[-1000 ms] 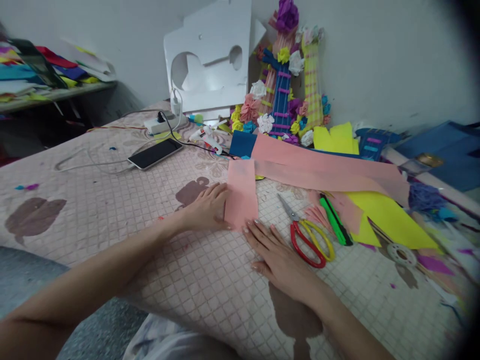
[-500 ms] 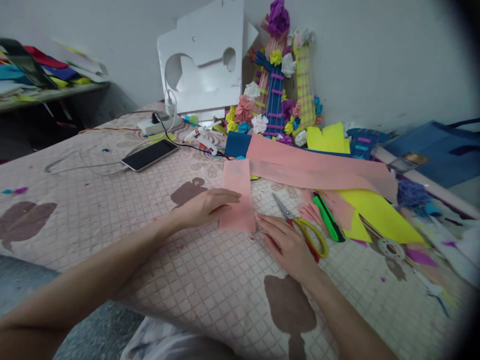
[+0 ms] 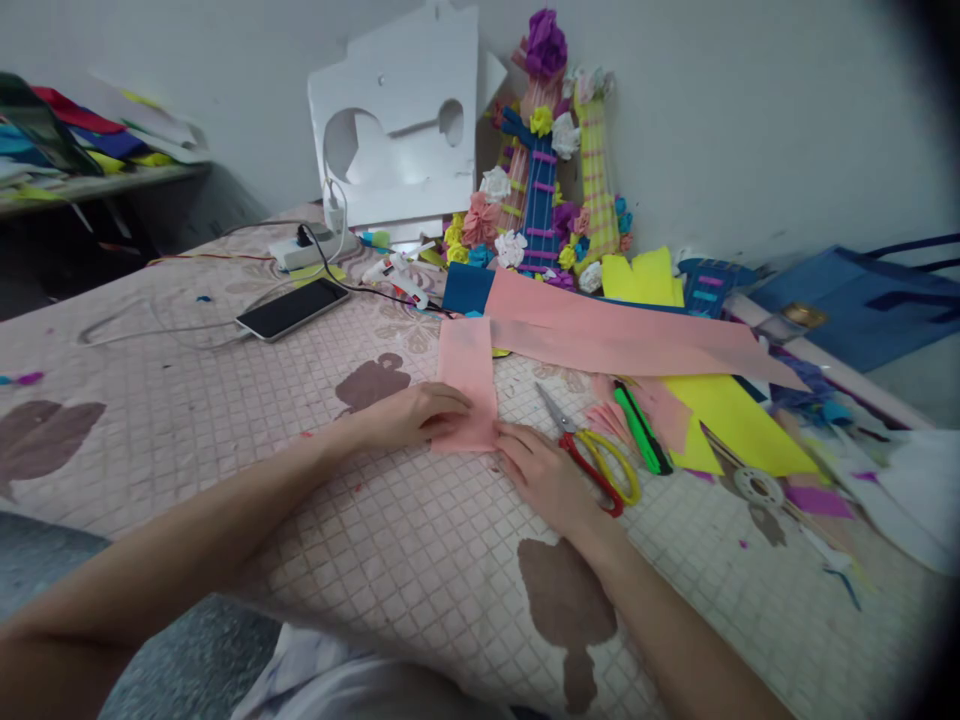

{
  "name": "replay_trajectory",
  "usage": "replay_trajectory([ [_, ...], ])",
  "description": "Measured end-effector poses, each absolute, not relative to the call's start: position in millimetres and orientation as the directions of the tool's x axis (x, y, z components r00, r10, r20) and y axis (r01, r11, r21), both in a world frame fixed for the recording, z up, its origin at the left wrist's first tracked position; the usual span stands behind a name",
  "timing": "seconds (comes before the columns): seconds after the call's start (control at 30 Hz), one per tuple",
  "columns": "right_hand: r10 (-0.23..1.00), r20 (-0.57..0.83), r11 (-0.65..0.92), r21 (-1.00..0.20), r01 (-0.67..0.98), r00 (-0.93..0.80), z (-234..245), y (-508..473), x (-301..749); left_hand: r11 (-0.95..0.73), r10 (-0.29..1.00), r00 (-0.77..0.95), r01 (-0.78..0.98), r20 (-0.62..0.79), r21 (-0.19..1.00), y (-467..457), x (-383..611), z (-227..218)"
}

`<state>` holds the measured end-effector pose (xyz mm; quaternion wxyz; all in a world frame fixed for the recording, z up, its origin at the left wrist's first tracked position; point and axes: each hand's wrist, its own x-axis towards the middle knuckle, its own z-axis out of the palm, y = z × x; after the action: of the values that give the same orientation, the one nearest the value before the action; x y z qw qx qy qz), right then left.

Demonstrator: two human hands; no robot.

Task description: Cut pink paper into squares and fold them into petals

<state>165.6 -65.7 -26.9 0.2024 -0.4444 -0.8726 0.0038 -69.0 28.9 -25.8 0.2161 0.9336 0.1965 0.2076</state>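
A short pink paper strip [image 3: 466,362] lies flat on the patterned tablecloth in front of me, its long sides pointing away from me. My left hand [image 3: 420,412] rests on its lower left part, fingers loosely bent and lying on the paper. At the strip's lower right edge are the fingertips of my right hand [image 3: 541,478]; they touch the paper there, with the fingers stretched forward. Just right of that hand are scissors [image 3: 600,462] with red and yellow handles, blades pointing away. A green utility knife [image 3: 642,428] lies beyond them.
A long pink strip [image 3: 615,335] stretches right from the short one, over blue and yellow paper [image 3: 742,420]. A phone [image 3: 292,308], cables and a white glue gun [image 3: 397,278] lie at back left. Decorated paper guitars [image 3: 544,200] and a white foam board [image 3: 405,190] stand against the wall.
My right hand has moved left to the strip's edge, away from the scissors, baring their red handle. My left hand has shifted slightly toward the strip's near end. The view has turned slightly.
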Motion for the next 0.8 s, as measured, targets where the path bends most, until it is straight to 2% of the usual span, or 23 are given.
replay_trajectory([
  [0.13,0.779,0.361,0.591,-0.149,0.793,-0.513,-27.1,-65.5,163.2,-0.841,0.44,0.83,0.246,0.344,0.482,24.7,-69.7,-20.7],
  [0.23,0.77,0.409,0.597,-0.188,0.78,-0.49,-28.8,-64.3,162.3,-0.859,0.417,0.816,0.21,0.401,0.466,14.4,-65.8,-11.6],
  [0.3,0.767,0.466,0.593,-0.254,0.764,-0.441,-29.9,-62.9,164.5,-0.882,0.388,0.826,0.203,0.409,0.426,6.0,-61.5,-6.8],
  [0.43,0.776,0.542,0.566,-0.373,0.735,-0.322,-27.4,-62.5,172.6,-0.923,0.374,0.816,0.28,0.44,0.266,-3.2,-55.5,-5.9],
  [0.5,0.804,0.55,0.524,-0.48,0.703,-0.224,-23.7,-65.0,173.8,-0.91,0.414,0.767,0.352,0.491,0.218,-1.8,-56.0,-7.6],
  [0.53,0.836,0.533,0.472,-0.574,0.67,-0.132,-21.6,-67.1,172.8,-0.898,0.439,0.736,0.386,0.516,0.213,-0.4,-56.8,-8.3],
  [0.6,0.929,0.362,0.282,-0.821,0.496,0.072,-17.4,-72.6,167.4,-0.866,0.491,0.675,0.448,0.55,0.223,1.7,-58.6,-8.8],
  [0.63,0.974,0.191,0.14,-0.928,0.345,0.118,-15.6,-75.7,163.4,-0.85,0.513,0.648,0.474,0.563,0.23,1.5,-58.9,-8.7],
  [0.67,0.996,0.006,-0.01,-0.984,0.176,0.086,-14.0,-78.6,158.7,-0.839,0.526,0.626,0.492,0.576,0.232,0.1,-58.5,-8.3],
  [0.7,0.989,-0.149,-0.149,-0.989,0.025,-0.002,-12.6,-81.1,153.8,-0.837,0.524,0.619,0.5,0.585,0.221,-2.5,-57.4,-7.9],
  [0.73,0.963,-0.246,-0.256,-0.963,-0.09,-0.11,-11.4,-83.0,149.0,-0.847,0.504,0.629,0.494,0.591,0.196,-6.2,-55.6,-7.3],
  [0.8,0.921,-0.317,-0.367,-0.901,-0.233,-0.224,-10.0,-84.4,141.1,-0.895,0.415,0.706,0.43,0.575,0.118,-15.8,-50.8,-6.1],
])
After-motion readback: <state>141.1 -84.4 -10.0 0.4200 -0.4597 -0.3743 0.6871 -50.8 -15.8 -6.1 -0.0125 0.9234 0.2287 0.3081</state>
